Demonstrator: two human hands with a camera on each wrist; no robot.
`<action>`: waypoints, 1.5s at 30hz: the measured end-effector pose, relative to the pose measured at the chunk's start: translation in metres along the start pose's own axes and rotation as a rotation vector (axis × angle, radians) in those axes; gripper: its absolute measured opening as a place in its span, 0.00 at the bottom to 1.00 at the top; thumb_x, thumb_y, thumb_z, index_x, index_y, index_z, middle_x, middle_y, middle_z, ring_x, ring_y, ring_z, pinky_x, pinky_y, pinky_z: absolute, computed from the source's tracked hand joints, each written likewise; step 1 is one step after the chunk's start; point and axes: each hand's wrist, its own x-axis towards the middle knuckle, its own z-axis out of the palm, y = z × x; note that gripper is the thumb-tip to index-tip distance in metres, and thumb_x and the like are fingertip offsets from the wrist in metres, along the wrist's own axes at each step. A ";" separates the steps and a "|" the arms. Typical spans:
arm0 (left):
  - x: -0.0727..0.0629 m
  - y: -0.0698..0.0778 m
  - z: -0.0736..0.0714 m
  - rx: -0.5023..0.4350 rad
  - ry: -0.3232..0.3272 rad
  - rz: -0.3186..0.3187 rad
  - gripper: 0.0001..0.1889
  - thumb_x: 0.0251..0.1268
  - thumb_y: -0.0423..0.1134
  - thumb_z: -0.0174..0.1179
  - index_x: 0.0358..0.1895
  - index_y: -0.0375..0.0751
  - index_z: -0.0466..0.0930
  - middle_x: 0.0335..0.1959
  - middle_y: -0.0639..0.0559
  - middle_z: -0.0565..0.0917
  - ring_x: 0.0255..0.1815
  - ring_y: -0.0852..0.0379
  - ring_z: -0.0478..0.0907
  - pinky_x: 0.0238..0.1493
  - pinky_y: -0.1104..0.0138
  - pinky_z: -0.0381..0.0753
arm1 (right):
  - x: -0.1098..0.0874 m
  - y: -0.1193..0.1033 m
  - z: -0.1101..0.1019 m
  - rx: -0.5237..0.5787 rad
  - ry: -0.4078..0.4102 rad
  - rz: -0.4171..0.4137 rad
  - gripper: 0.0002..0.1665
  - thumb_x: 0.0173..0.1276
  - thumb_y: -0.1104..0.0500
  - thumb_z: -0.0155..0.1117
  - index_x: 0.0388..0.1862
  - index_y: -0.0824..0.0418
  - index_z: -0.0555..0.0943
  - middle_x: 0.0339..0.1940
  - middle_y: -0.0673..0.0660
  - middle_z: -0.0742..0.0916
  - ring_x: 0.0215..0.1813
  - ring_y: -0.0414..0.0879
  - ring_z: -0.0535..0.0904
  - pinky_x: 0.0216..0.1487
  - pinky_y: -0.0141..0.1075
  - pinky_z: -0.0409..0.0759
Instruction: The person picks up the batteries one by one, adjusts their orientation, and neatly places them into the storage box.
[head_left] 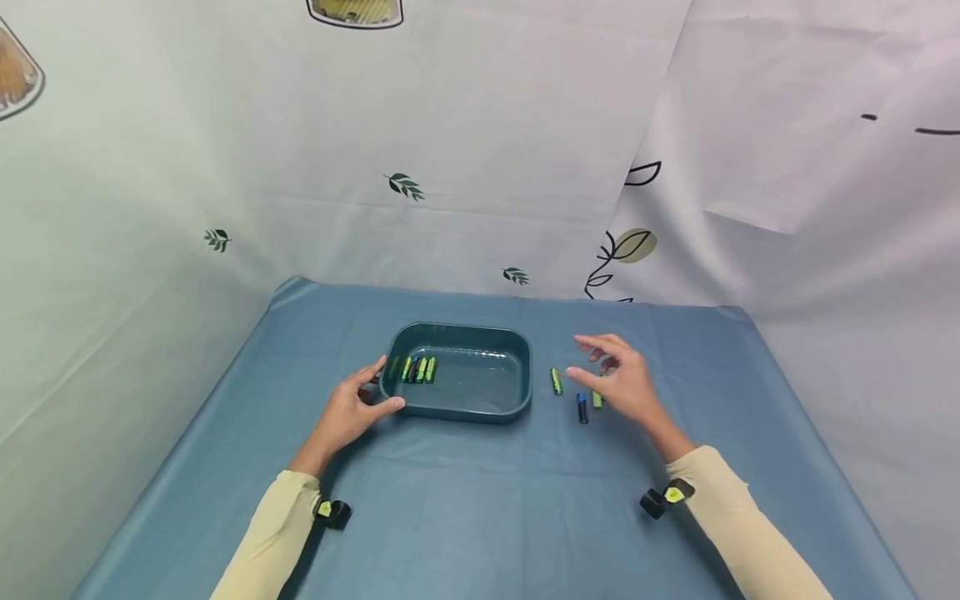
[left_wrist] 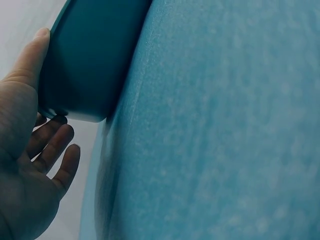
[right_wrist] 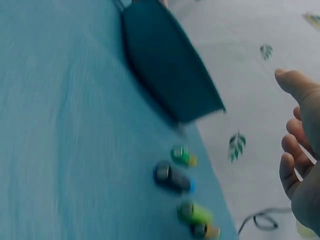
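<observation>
My left hand (head_left: 348, 412) holds the left end of a dark teal rectangular tray (head_left: 459, 413), thumb on its near rim and fingers along the left side. In the left wrist view the thumb (left_wrist: 31, 60) lies along the tray's edge. Several batteries (head_left: 421, 370), green ones and a dark one, lie in a row at the tray's left end. Over the cloth to the right, my right hand (head_left: 624, 379) hovers with thumb and fingers spread, holding nothing. Below and left of it lie a green battery (head_left: 556, 381), a black-and-blue battery (head_left: 582, 408) and a light green battery (head_left: 597, 400).
Blue cloth (head_left: 465, 508) covers the table. A pale printed sheet (head_left: 465, 225) hangs behind and at the sides. In the right wrist view, another small battery (right_wrist: 205, 231) lies beside the light green one. Each wrist wears a small black camera.
</observation>
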 end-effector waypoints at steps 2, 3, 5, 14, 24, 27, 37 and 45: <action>-0.001 0.000 0.000 -0.003 0.003 -0.004 0.48 0.60 0.54 0.74 0.81 0.45 0.60 0.77 0.34 0.64 0.65 0.35 0.75 0.58 0.43 0.79 | -0.004 0.008 -0.007 -0.018 -0.013 0.012 0.29 0.59 0.61 0.81 0.61 0.56 0.86 0.49 0.59 0.86 0.45 0.54 0.80 0.40 0.32 0.79; -0.002 0.000 -0.001 -0.005 0.004 -0.009 0.48 0.60 0.54 0.74 0.81 0.46 0.60 0.77 0.35 0.64 0.65 0.35 0.75 0.58 0.43 0.79 | -0.006 0.013 -0.011 -0.029 -0.024 0.020 0.29 0.59 0.60 0.81 0.61 0.56 0.86 0.49 0.60 0.86 0.45 0.54 0.79 0.40 0.32 0.78; -0.003 0.000 -0.001 -0.004 0.004 -0.017 0.48 0.60 0.54 0.74 0.81 0.46 0.60 0.78 0.34 0.64 0.64 0.34 0.76 0.58 0.43 0.79 | -0.010 0.021 -0.017 -0.061 -0.054 0.042 0.29 0.60 0.59 0.81 0.61 0.57 0.85 0.50 0.61 0.86 0.45 0.55 0.79 0.41 0.31 0.77; -0.003 0.001 -0.001 -0.001 -0.003 -0.035 0.48 0.61 0.55 0.73 0.81 0.47 0.60 0.78 0.34 0.64 0.64 0.34 0.76 0.57 0.42 0.79 | -0.025 0.051 -0.037 -0.171 -0.171 0.111 0.33 0.62 0.53 0.80 0.65 0.61 0.83 0.50 0.62 0.85 0.45 0.48 0.77 0.39 0.35 0.78; -0.002 0.001 0.001 -0.002 -0.012 -0.035 0.49 0.60 0.57 0.73 0.81 0.49 0.59 0.77 0.35 0.65 0.63 0.35 0.77 0.57 0.43 0.80 | -0.031 0.069 -0.047 -0.211 -0.250 0.139 0.36 0.61 0.50 0.80 0.66 0.60 0.82 0.52 0.59 0.86 0.50 0.50 0.81 0.41 0.37 0.78; -0.001 0.002 0.001 -0.001 -0.011 -0.029 0.49 0.60 0.57 0.73 0.81 0.48 0.59 0.77 0.34 0.65 0.62 0.35 0.77 0.56 0.43 0.80 | -0.031 0.073 -0.047 -0.230 -0.273 0.146 0.36 0.61 0.48 0.80 0.65 0.61 0.82 0.49 0.57 0.86 0.48 0.49 0.80 0.42 0.39 0.77; -0.001 0.001 0.001 -0.008 -0.011 -0.021 0.49 0.60 0.56 0.74 0.81 0.47 0.60 0.77 0.35 0.65 0.62 0.36 0.78 0.56 0.44 0.80 | -0.033 0.082 -0.046 -0.246 -0.313 0.185 0.37 0.61 0.45 0.80 0.65 0.60 0.83 0.48 0.56 0.84 0.46 0.47 0.77 0.46 0.44 0.76; 0.000 0.001 0.000 -0.003 -0.014 -0.026 0.49 0.60 0.56 0.74 0.81 0.47 0.60 0.77 0.35 0.65 0.60 0.35 0.79 0.54 0.44 0.81 | -0.029 0.084 -0.044 -0.251 -0.328 0.205 0.37 0.60 0.45 0.80 0.64 0.61 0.83 0.46 0.54 0.84 0.44 0.47 0.75 0.44 0.42 0.74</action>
